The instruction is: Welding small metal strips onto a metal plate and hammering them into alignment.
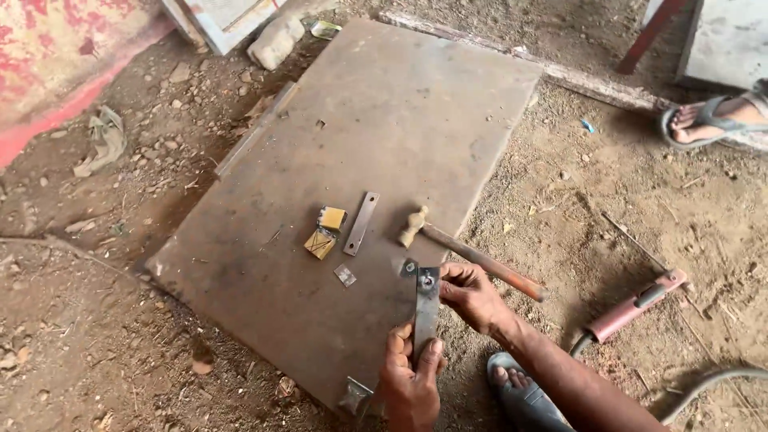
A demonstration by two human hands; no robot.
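The left hand (410, 376) grips the near end of a flat metal strip (426, 316) while the right hand (470, 294) pinches its far end, over the near edge of a steel plate (376, 128) on the dirt floor, with a hammer (472, 254) just beyond, 2 yellow blocks (326, 232) and another strip (361, 223) to the left.

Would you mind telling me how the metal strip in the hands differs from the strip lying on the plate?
The held strip is gripped by the left hand and touched near its top by the right hand; the loose strip lies untouched on the steel plate. The held strip looks darker and wider. Both are flat, narrow metal.
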